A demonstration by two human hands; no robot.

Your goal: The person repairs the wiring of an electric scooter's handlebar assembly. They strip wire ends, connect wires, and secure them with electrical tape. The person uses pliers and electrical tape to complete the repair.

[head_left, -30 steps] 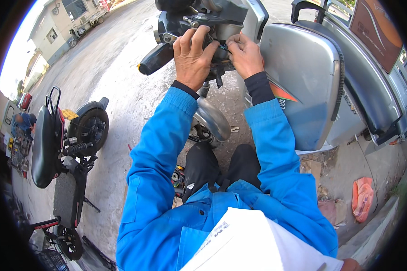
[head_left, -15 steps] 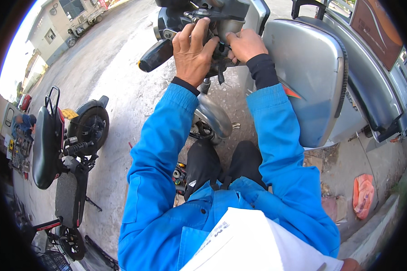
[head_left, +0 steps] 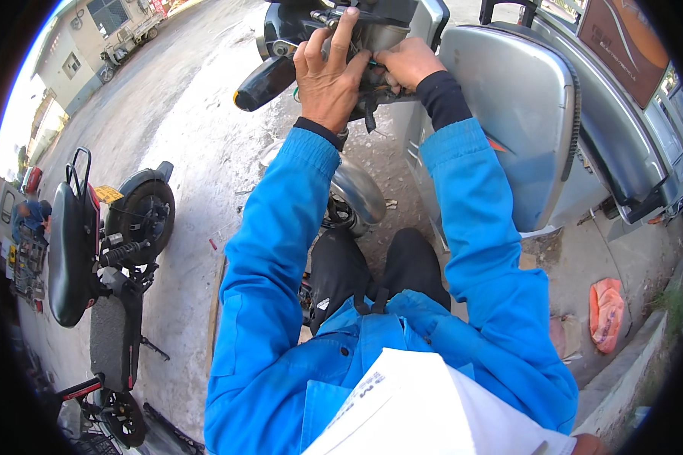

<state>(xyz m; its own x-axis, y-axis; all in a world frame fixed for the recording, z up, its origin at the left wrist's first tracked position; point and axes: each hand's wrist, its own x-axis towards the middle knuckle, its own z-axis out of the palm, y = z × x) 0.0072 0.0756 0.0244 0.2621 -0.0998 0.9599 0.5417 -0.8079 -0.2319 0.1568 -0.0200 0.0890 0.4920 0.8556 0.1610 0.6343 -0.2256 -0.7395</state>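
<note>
My left hand (head_left: 330, 83) grips the black handlebar assembly (head_left: 294, 30) of a vehicle, fingers spread over its housing and thumb reaching into the wiring (head_left: 372, 85). Close beside it my right hand (head_left: 410, 64) has its fingers curled and pinched in that wiring, with a bit of blue between the fingertips; exactly what they hold is partly hidden. A black grip (head_left: 262, 87) with a yellow tip sticks out at the left. A curved silver fender (head_left: 357, 189) shows below, and a large silver body panel (head_left: 505, 121) stands right of my arms.
A black two-wheeler (head_left: 72, 265) stands at the left, a person (head_left: 32, 216) in blue beside machinery behind it. A dark seat (head_left: 622, 174) and brown sign (head_left: 618, 45) are at the right, an orange sack (head_left: 605, 315) below. A building (head_left: 91, 38) is across the yard.
Both my hands sit higher in the picture. My right hand has turned and shifted right, its fingertips now more hidden among the parts. The surroundings have shifted slightly with my head.
</note>
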